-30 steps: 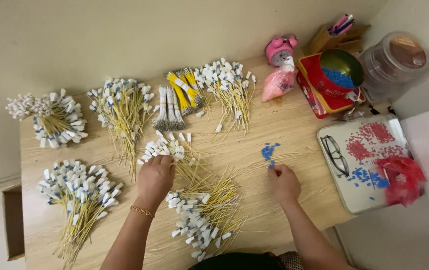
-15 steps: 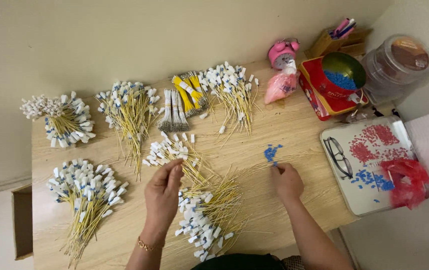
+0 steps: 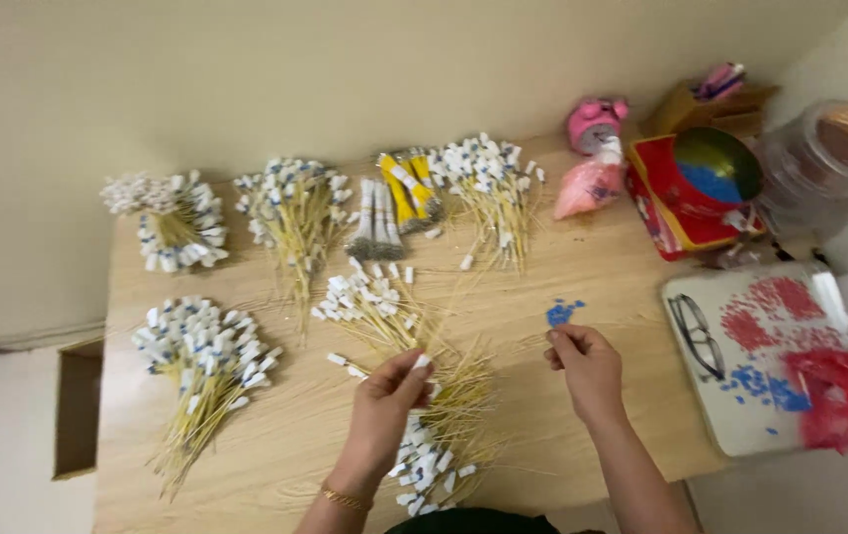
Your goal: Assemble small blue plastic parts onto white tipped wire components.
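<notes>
- On the far left of the wooden table (image 3: 275, 465) we see two bundles of thin yellow sticks with white tips: a round one (image 3: 169, 222) at the back and a fan-shaped one (image 3: 201, 361) nearer to us. They lie well apart from the hands.
- Our left hand (image 3: 384, 400) has the fingers closed on one white-tipped stick (image 3: 422, 363), pinched near its white end, just above the loose pile of sticks (image 3: 439, 415) in the middle.
- We judge the stick very light, thin and stiff, but easy to snap. It is better to hold it close to the tip, with two fingers only.
- Our right hand (image 3: 587, 366) has the fingertips pressed together. If something small is between them, we cannot tell.
- Just behind this hand lie small blue pieces (image 3: 560, 311) on the table. They look tiny and light, and probably need a fingertip pinch.
- On the right stands a white tray (image 3: 730, 415) with glasses, red and blue bits.
</notes>
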